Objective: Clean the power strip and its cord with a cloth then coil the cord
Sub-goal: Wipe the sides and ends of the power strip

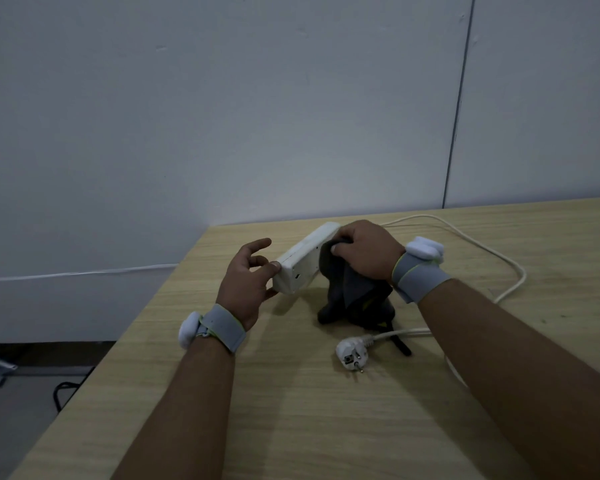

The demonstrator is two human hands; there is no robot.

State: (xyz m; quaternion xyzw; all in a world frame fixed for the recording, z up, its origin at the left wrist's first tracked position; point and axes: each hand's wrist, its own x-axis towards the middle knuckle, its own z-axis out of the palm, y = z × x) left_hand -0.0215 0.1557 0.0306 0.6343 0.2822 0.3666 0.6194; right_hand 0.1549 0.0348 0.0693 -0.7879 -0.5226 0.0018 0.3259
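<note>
A white power strip [300, 259] is tipped up on its long edge above the wooden table [291, 393]. My left hand [248, 282] grips its near end with thumb and fingertips, the other fingers spread. My right hand [364, 251] presses a dark grey cloth [350, 292] against the strip's far part; the cloth hangs down to the table. The white cord [478, 249] loops away to the right and comes back under my right forearm. Its white plug [352, 351] lies on the table in front of the cloth.
A dark strap [400, 342] lies by the plug. The table's left edge [118, 341] runs diagonally, with floor and a black cable [61, 393] below it. A grey wall [257, 116] stands right behind the table.
</note>
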